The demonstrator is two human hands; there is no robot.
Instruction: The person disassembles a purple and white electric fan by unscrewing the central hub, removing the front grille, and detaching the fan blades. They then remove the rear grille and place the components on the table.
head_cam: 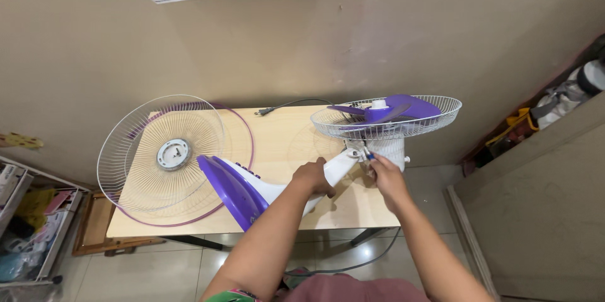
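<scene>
The desk fan (328, 163) lies tipped on the wooden table (277, 144), its long axis running from the purple base (230, 192) at eight o'clock up to the motor housing (391, 151) at two o'clock, rear grille (384, 119) and purple blades (384, 110) facing up. The left hand (312, 177) is wrapped around the white neck — apparently to steady it. The right hand (384, 179) pinches a small blue-handled tool at the joint — tip hidden. The detached front grille (161, 151) leans at nine o'clock, clear of the work.

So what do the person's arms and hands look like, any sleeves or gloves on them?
Both forearms are bare, with no sleeves reaching them. The left hand and right hand wear no gloves, and no rings or watch are visible. A pinkish-red garment shows at the bottom edge.
</scene>
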